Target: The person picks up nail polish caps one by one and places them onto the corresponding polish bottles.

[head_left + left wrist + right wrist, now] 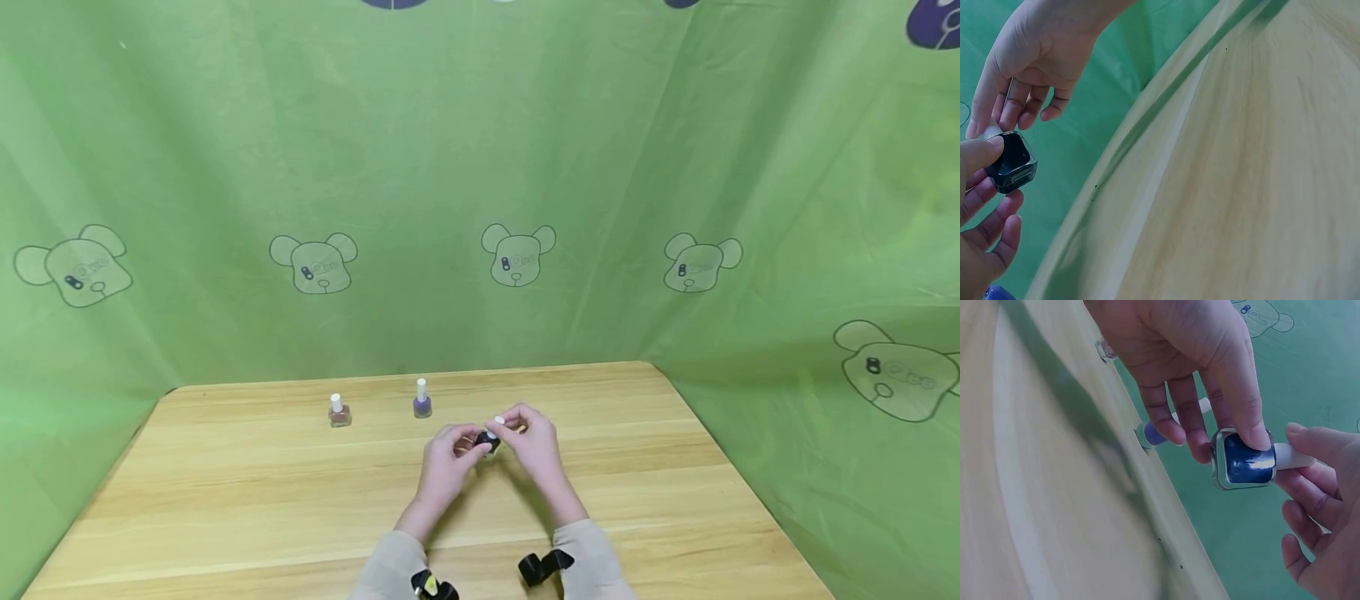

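Over the middle of the table, my left hand point(444, 468) holds a small square nail polish bottle point(1247, 460) with dark blue polish in clear glass. Its thumb presses on one face, and the fingers lie behind. My right hand point(538, 443) pinches the white cap point(1292, 456) between thumb and fingers. In the right wrist view the cap sits at the bottle's neck; whether it is loose I cannot tell. The left wrist view has the dark bottle point(1015, 164) tilted between the left hand point(988, 215) and the right hand point(1047, 53).
Farther back on the wooden table point(247, 500) stand a purple nail polish bottle point(422, 406) and, to its left, a brownish-pink one point(340, 415), both with white caps. A green curtain point(420, 167) with bear heads surrounds the back and sides.
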Demonstrator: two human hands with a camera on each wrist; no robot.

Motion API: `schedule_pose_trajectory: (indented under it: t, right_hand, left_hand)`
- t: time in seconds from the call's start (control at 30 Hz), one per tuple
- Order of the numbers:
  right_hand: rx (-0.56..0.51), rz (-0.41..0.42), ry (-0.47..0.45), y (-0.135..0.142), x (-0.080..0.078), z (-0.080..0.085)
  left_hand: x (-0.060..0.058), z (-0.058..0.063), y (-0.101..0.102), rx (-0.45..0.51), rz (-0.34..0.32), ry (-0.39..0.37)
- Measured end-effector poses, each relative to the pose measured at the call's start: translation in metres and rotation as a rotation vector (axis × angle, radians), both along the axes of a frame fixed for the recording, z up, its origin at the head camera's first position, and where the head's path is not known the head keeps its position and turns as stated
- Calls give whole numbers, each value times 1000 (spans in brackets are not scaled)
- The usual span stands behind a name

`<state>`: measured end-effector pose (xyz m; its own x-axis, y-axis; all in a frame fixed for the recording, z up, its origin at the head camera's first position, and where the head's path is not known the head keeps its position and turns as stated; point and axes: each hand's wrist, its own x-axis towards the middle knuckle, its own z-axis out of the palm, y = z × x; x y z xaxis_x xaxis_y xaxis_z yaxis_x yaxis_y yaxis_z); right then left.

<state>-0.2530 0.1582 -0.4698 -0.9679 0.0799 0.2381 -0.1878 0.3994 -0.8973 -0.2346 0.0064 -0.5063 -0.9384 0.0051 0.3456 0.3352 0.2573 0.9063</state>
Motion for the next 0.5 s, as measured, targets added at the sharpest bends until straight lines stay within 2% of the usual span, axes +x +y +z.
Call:
schedule_pose_trajectory:
  t: [0.33,0.5]
  right_hand:
    - [58,88,-14,10,1,10]
    - [125,141,52,17,1,14]
  left_hand:
    - [0,6,1,54,-9,0]
    - [0,9,0,65,-14,-4]
